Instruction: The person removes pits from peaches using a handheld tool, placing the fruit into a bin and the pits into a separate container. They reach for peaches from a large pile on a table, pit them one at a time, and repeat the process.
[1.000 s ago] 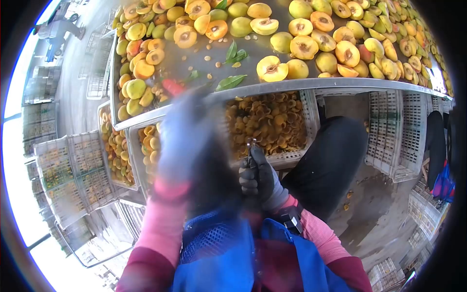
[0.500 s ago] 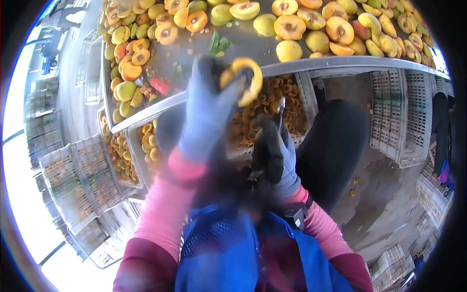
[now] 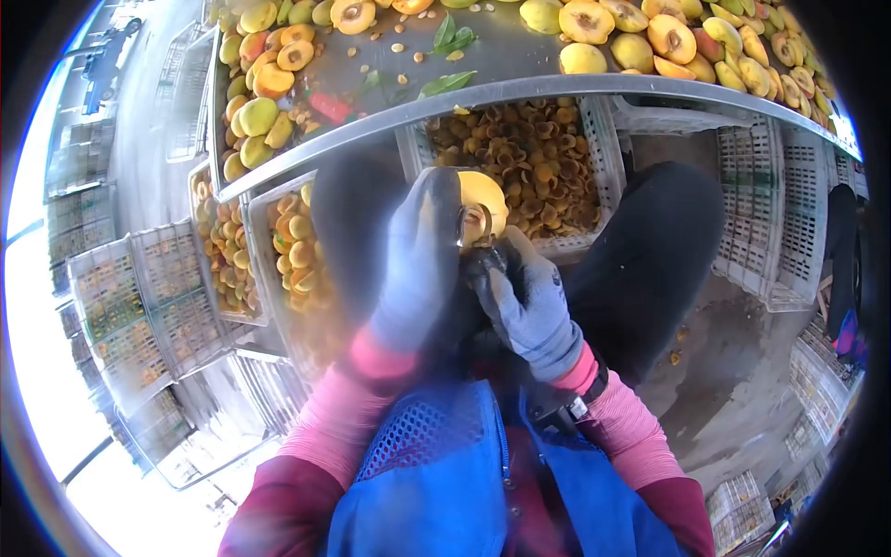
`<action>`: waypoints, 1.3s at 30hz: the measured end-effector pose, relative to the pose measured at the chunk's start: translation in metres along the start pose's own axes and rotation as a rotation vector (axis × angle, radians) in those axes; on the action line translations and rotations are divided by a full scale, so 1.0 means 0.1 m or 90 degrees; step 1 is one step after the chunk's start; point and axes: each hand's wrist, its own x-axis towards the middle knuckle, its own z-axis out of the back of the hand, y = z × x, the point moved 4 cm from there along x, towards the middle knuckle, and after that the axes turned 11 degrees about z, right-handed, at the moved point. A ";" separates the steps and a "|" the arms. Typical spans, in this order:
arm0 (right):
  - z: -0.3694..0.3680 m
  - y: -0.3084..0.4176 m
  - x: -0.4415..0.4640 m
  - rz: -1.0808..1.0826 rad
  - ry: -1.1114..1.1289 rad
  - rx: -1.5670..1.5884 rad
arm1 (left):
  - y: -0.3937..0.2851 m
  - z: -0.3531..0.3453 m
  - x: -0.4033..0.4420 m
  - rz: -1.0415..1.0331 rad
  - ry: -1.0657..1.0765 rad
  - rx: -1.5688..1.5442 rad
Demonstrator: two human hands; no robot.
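So from where I'm standing, the cut yellow fruit (image 3: 488, 193) is up over the person's lap, just in front of the metal table edge (image 3: 445, 104). The left hand (image 3: 418, 251), in a grey and dark glove, has it from the side, fingers curled in pretty snug, though they're blurry enough that I can't tell exactly how each one sits. My guess is that grip is there to steady the fruit and leave its cut face free. The right hand (image 3: 543, 320) is wrapped around the dark handle of a looped metal tool (image 3: 460, 226), fingers bent closed with hardly any gap that I can see, and the loop is right up at the brownish middle of the fruit. Can't tell how deep it goes, if at all. Holding it that close to the body probably gives both wrists better control. The crate (image 3: 608, 153) full of brown cut pieces (image 3: 534, 167) sits under the table edge by the knees, seemingly for an easy reach, and more fruit halves (image 3: 295, 246) fill a crate over on the left, next to the leg
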 end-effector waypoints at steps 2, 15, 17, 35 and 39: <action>0.03 0.13 0.00 0.005 -0.008 -0.063 | 0.15 0.01 -0.09 -0.285 -0.181 0.378; 0.04 0.11 -0.09 0.023 0.052 -0.089 | 0.14 -0.01 -0.15 -0.528 -0.173 0.482; 0.05 0.09 -0.10 0.032 0.046 -0.073 | 0.22 -0.01 -0.06 -0.449 -0.115 0.352; -0.07 -0.01 -0.22 -0.555 0.141 0.589 | 0.11 -0.10 0.06 0.043 0.169 -0.072; -0.24 -0.11 -0.42 -0.619 0.294 1.186 | 0.08 -0.06 0.04 -0.159 0.169 0.150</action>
